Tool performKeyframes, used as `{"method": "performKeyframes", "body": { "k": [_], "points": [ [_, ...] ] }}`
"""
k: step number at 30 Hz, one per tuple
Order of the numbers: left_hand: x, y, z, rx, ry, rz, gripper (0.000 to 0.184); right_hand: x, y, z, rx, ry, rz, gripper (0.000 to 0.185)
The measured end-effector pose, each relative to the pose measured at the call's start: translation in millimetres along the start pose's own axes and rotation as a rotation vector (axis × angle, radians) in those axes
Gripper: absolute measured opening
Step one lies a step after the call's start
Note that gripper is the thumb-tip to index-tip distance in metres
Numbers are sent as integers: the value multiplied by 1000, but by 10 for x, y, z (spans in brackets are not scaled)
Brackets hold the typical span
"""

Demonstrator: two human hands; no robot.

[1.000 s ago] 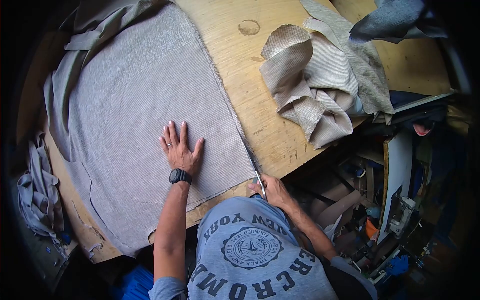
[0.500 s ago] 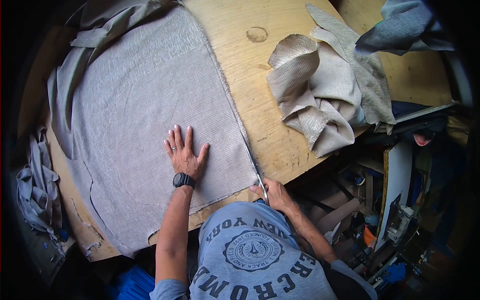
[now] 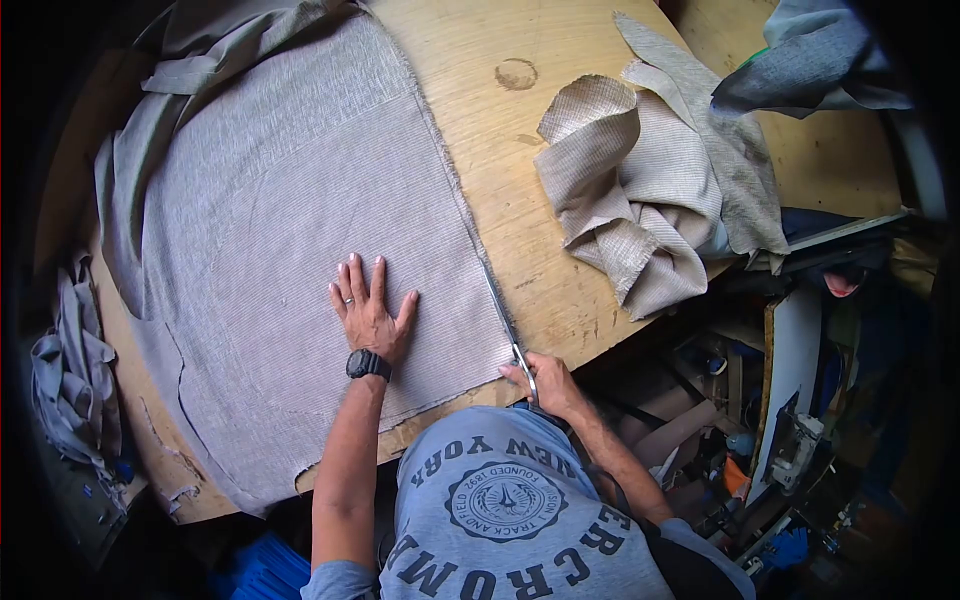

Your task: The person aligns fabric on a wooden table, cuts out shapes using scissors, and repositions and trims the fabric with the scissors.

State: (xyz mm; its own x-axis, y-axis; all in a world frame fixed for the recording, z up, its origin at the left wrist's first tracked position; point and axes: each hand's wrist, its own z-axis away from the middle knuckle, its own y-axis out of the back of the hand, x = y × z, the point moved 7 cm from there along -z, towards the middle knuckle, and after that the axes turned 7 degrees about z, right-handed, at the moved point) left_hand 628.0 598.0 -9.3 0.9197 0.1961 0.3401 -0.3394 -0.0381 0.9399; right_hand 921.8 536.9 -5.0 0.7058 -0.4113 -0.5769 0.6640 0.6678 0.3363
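A large piece of beige-grey woven fabric [image 3: 300, 200] lies spread over the wooden table, with a frayed right edge. My left hand [image 3: 373, 308] rests flat on it, fingers spread, a ring on one finger and a black watch at the wrist. At the fabric's lower right corner, my right hand [image 3: 545, 383] grips the handles of long metal scissors [image 3: 507, 320]. Their blades run along the right edge of the fabric and point away from me. The blades look nearly closed. Part of the handles is hidden by my fingers.
A crumpled beige fabric piece [image 3: 660, 200] lies on the right of the wooden table [image 3: 480, 130]. Dark grey cloth [image 3: 800, 65] hangs at the upper right. Bunched grey cloth [image 3: 75, 370] is at the far left. Tools and scraps clutter the space below the table's right edge.
The scissors' blades have come closer together, and the right hand has shifted very slightly. My left hand stays in place on the fabric.
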Motion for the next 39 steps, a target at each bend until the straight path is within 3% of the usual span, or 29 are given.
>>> {"method": "performKeyframes", "body": {
  "k": [6, 16, 18, 27, 34, 37, 39],
  "points": [
    [1, 10, 0, 10, -10, 31, 75, -338, 147, -63, 65, 80, 84, 53],
    [7, 23, -7, 7, -7, 26, 76, -269, 134, -167, 154, 186, 43, 53],
    [-3, 17, -8, 0, -4, 28, 76, -139, 36, -264, 4, 72, -32, 54],
    [12, 47, -8, 8, -4, 39, 75, -582, 263, -362, 58, 93, 104, 63],
    [26, 79, -18, 14, 1, 56, 74, -538, 236, -417, 123, 166, 95, 57],
    [24, 84, -11, 20, -1, 66, 75, -448, 204, -481, 73, 103, 27, 54],
    [27, 85, -18, 13, 0, 66, 74, -432, 183, -489, -82, -33, -38, 54]
  ]
}}
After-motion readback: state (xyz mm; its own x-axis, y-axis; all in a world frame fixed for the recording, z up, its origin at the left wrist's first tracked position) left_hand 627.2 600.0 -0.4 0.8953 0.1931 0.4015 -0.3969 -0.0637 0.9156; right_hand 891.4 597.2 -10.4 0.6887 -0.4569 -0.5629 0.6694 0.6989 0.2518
